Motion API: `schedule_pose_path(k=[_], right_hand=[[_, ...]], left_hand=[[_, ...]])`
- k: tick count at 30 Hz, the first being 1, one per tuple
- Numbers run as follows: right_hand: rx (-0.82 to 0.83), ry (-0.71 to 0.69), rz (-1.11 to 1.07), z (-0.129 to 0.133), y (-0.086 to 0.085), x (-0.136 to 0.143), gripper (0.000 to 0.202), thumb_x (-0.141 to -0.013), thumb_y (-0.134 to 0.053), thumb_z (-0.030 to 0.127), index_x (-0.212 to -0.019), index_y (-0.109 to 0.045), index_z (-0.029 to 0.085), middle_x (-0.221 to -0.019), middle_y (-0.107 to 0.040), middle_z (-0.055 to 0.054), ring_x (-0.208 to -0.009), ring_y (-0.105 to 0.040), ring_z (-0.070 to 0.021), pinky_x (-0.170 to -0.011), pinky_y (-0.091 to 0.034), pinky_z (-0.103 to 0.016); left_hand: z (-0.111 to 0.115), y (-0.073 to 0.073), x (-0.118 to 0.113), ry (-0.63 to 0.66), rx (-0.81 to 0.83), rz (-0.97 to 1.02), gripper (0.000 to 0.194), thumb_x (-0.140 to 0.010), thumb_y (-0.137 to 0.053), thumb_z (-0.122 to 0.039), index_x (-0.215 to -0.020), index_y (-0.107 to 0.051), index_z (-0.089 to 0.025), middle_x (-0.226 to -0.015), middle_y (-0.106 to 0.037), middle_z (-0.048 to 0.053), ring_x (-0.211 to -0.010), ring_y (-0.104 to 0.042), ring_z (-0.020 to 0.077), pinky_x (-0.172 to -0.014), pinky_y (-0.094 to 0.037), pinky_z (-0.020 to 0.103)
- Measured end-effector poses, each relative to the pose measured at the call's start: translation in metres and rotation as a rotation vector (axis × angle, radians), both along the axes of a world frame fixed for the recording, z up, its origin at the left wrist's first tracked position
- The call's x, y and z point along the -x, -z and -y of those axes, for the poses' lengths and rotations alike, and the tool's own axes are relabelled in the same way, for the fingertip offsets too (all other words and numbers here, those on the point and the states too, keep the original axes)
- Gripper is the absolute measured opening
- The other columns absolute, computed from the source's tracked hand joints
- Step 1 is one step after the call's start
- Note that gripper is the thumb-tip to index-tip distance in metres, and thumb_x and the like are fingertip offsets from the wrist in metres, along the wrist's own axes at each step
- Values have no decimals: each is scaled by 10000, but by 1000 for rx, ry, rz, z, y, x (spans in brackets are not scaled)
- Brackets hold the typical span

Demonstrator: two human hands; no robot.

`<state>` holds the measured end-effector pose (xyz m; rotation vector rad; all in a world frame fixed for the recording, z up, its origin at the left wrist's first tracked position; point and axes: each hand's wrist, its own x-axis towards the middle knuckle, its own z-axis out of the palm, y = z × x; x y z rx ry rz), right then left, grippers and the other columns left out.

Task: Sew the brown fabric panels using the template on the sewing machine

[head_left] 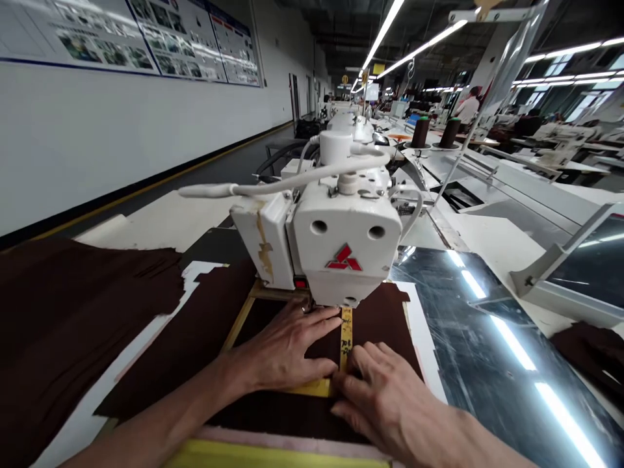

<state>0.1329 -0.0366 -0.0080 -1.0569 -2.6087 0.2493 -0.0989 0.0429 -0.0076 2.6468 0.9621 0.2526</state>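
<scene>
My left hand (287,348) lies open, fingers stretched out, on dark brown fabric (322,351) inside a flat yellow frame (312,389). Its fingertips point toward the needle area under the white sewing machine head (348,227); the needle itself is hidden. Beside it, my right hand (385,393) is closed, with curled fingers at the frame's near right corner. Whatever those fingertips pinch is hidden. Handwritten black marks show on the frame's right strip (346,331). White sheet edges (424,338) stick out from under the fabric.
More brown fabric (82,299) spreads over the left side. To the right are a glossy dark tabletop (468,338) and a tilted screen-like panel (589,260). Brown thread cones (420,133) stand behind. A person (468,106) is far back at right.
</scene>
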Motion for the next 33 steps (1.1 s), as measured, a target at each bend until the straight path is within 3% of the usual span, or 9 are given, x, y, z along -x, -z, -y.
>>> schedule_pose_path(k=[4, 7, 14, 24, 33], right_hand=[[-164, 53, 3, -1, 12, 7, 310, -904, -767, 477, -1032, -652, 220, -859, -586, -14, -772, -517, -215, -660, -340, -360], [-217, 64, 1, -2, 18, 8, 364, -868, -794, 518, -1024, -650, 223, -828, -587, -2, -751, -512, -209, -658, -337, -361], [-190, 74, 14, -1, 20, 10, 347, -905, -747, 534, -998, -637, 219, -832, -591, -4, -768, -526, -209, -655, -336, -361], [-136, 63, 63, -1, 22, 10, 371, -927, -713, 563, -1031, -619, 220, -874, -598, -19, -820, -533, -227, -696, -366, -369], [-204, 75, 47, 1, 21, 11, 415, -918, -718, 567, -1081, -618, 199, -879, -585, -11, -808, -518, -227, -694, -378, -389]], left_hand=[[-2, 1, 6, 37, -26, -9, 526, -974, -662, -305, -1483, -532, -275, -1549, -530, 27, -1416, -515, 274, -1231, -344, 456], [-2, 1, 5, 50, -85, 6, 502, -989, -644, -272, -1480, -539, -264, -1537, -545, 36, -1393, -542, 265, -1229, -357, 443], [-2, -2, 2, 46, -79, 20, 525, -958, -680, -238, -1468, -554, -251, -1504, -582, 39, -1361, -575, 250, -1203, -406, 435], [-5, -4, 3, 52, -59, -25, 461, -952, -698, -234, -1406, -618, -228, -1470, -609, 61, -1337, -594, 295, -1177, -433, 539], [-8, 5, 8, 83, -120, 11, 437, -953, -697, -243, -1385, -637, -211, -1452, -626, 74, -1314, -614, 270, -1151, -476, 469]])
